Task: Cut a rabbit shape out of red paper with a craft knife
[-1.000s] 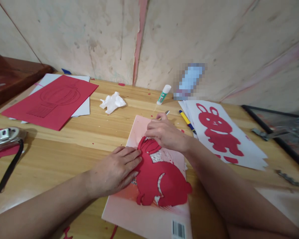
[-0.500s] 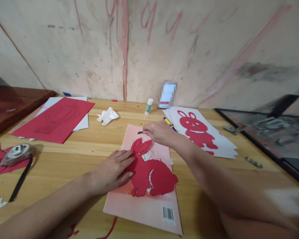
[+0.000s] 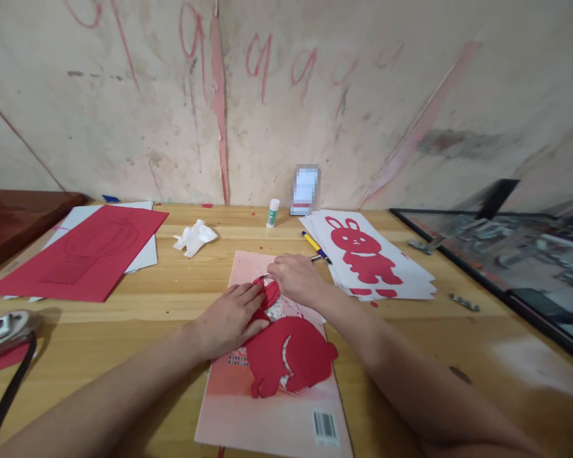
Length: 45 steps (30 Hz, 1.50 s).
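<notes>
A red paper rabbit cutout (image 3: 286,356) lies on a pink booklet (image 3: 267,423) with a barcode. My left hand (image 3: 232,318) rests flat over the rabbit's head, fingers stretched out, pressing it down and hiding part of it. My right hand (image 3: 296,278) is closed around a slim craft knife, mostly hidden by the fingers. Its tip is at the rabbit's ears (image 3: 268,292), where pencil-like outlines show. White worn patches and shreds mark the booklet beside the ears.
Behind stand a glue stick (image 3: 273,214) and a phone (image 3: 305,191) against the wall. Crumpled tissue (image 3: 195,238), red card with a drawing (image 3: 88,254), and a tape measure (image 3: 7,334) are leftward. Rightward lie a yellow-blue pen (image 3: 315,246), rabbit-print sheets (image 3: 396,254) and a black-framed panel (image 3: 482,277).
My right hand has brought the knife down from beyond the ears onto them. The left hand has slid up and right over the rabbit's head. The view has shifted.
</notes>
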Each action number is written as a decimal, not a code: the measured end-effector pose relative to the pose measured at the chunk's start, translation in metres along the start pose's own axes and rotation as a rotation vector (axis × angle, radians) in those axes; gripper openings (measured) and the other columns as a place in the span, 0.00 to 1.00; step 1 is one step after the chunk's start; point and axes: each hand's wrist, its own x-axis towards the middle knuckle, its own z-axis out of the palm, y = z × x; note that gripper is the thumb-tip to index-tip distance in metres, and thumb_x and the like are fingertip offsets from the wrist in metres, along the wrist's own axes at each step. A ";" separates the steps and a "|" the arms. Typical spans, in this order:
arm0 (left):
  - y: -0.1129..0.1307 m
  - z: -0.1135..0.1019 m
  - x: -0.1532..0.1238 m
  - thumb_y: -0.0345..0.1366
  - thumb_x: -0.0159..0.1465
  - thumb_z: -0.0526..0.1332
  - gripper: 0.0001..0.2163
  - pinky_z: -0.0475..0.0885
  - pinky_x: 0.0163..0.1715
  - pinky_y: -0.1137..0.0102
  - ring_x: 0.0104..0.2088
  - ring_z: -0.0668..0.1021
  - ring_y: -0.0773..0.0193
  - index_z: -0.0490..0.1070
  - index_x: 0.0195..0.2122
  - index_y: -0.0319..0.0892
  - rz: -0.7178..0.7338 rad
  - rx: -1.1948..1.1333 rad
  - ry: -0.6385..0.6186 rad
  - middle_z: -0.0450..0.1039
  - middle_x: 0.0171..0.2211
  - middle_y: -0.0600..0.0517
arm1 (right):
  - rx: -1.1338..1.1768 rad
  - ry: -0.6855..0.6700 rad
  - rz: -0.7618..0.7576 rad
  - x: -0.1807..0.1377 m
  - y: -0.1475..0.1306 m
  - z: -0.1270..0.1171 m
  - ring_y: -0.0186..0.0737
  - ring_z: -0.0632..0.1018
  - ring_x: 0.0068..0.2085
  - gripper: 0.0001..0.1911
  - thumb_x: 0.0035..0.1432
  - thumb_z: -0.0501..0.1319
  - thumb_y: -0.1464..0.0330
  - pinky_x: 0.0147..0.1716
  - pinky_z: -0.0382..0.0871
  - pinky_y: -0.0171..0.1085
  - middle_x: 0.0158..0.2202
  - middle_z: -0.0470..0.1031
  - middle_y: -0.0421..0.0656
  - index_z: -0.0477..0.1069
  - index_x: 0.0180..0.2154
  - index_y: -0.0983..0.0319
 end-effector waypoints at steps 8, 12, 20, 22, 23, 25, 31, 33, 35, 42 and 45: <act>0.000 0.003 -0.001 0.43 0.69 0.50 0.20 0.66 0.53 0.56 0.55 0.68 0.52 0.64 0.55 0.34 0.020 -0.023 0.050 0.67 0.55 0.41 | 0.004 -0.030 -0.046 0.001 0.001 0.006 0.41 0.74 0.37 0.12 0.59 0.53 0.73 0.32 0.57 0.37 0.34 0.76 0.46 0.75 0.36 0.61; -0.001 0.004 -0.001 0.42 0.69 0.50 0.20 0.66 0.53 0.55 0.55 0.68 0.51 0.64 0.56 0.34 0.027 -0.022 0.064 0.67 0.56 0.41 | -0.001 -0.010 -0.062 0.002 0.002 0.009 0.41 0.74 0.38 0.11 0.59 0.54 0.74 0.31 0.57 0.38 0.33 0.76 0.46 0.75 0.35 0.61; 0.000 0.003 -0.001 0.42 0.69 0.50 0.21 0.65 0.54 0.56 0.56 0.67 0.50 0.63 0.56 0.32 0.025 -0.001 0.025 0.66 0.57 0.39 | -0.011 -0.025 -0.067 0.001 0.000 0.006 0.42 0.74 0.38 0.11 0.59 0.54 0.74 0.31 0.57 0.37 0.33 0.76 0.47 0.75 0.37 0.62; 0.000 0.002 -0.001 0.43 0.69 0.50 0.21 0.65 0.54 0.56 0.56 0.67 0.50 0.63 0.57 0.32 0.019 0.003 0.023 0.66 0.57 0.39 | -0.012 -0.015 -0.072 0.001 -0.001 0.005 0.42 0.74 0.38 0.11 0.60 0.53 0.74 0.30 0.57 0.37 0.33 0.76 0.47 0.75 0.37 0.62; 0.000 0.002 0.000 0.43 0.69 0.49 0.21 0.65 0.54 0.55 0.56 0.67 0.50 0.63 0.57 0.32 0.015 0.003 0.022 0.66 0.56 0.40 | -0.013 -0.010 -0.073 0.001 -0.001 0.005 0.43 0.74 0.38 0.12 0.61 0.53 0.74 0.31 0.57 0.37 0.33 0.76 0.47 0.75 0.38 0.62; 0.001 0.002 0.000 0.43 0.69 0.49 0.21 0.65 0.53 0.55 0.55 0.68 0.50 0.63 0.57 0.33 0.011 0.004 0.017 0.67 0.56 0.40 | -0.016 -0.002 -0.075 0.001 -0.002 0.004 0.43 0.74 0.38 0.12 0.61 0.52 0.73 0.31 0.58 0.38 0.33 0.76 0.47 0.75 0.38 0.62; 0.001 0.003 0.000 0.43 0.69 0.50 0.20 0.65 0.53 0.55 0.55 0.68 0.50 0.64 0.55 0.33 0.008 0.003 0.000 0.67 0.55 0.39 | -0.023 -0.021 -0.058 0.000 -0.004 0.002 0.43 0.74 0.39 0.12 0.61 0.52 0.74 0.31 0.58 0.38 0.34 0.76 0.47 0.74 0.38 0.62; 0.000 0.003 0.000 0.43 0.69 0.50 0.20 0.65 0.53 0.55 0.55 0.68 0.50 0.64 0.55 0.33 0.005 -0.005 0.012 0.67 0.55 0.39 | -0.023 -0.017 -0.051 -0.002 -0.002 0.001 0.43 0.74 0.38 0.11 0.60 0.53 0.74 0.31 0.58 0.38 0.34 0.76 0.47 0.74 0.37 0.62; 0.001 0.002 -0.001 0.42 0.69 0.50 0.20 0.66 0.53 0.55 0.56 0.68 0.51 0.64 0.56 0.34 0.004 0.001 0.042 0.67 0.56 0.38 | -0.012 0.019 -0.031 -0.004 0.003 -0.002 0.42 0.74 0.38 0.11 0.61 0.53 0.73 0.32 0.57 0.38 0.34 0.76 0.46 0.75 0.35 0.62; 0.019 -0.005 -0.010 0.40 0.69 0.50 0.18 0.67 0.52 0.57 0.51 0.74 0.51 0.69 0.51 0.33 0.136 0.078 0.128 0.72 0.51 0.39 | 0.060 0.060 -0.016 -0.015 0.014 -0.018 0.39 0.73 0.37 0.14 0.64 0.51 0.68 0.32 0.56 0.37 0.34 0.77 0.44 0.75 0.34 0.61; 0.026 -0.001 -0.014 0.41 0.68 0.50 0.20 0.68 0.50 0.56 0.50 0.74 0.48 0.70 0.50 0.30 0.143 0.124 0.113 0.72 0.50 0.37 | 0.083 0.013 -0.071 -0.015 0.010 -0.019 0.39 0.73 0.37 0.14 0.64 0.52 0.68 0.32 0.55 0.37 0.34 0.76 0.44 0.75 0.33 0.60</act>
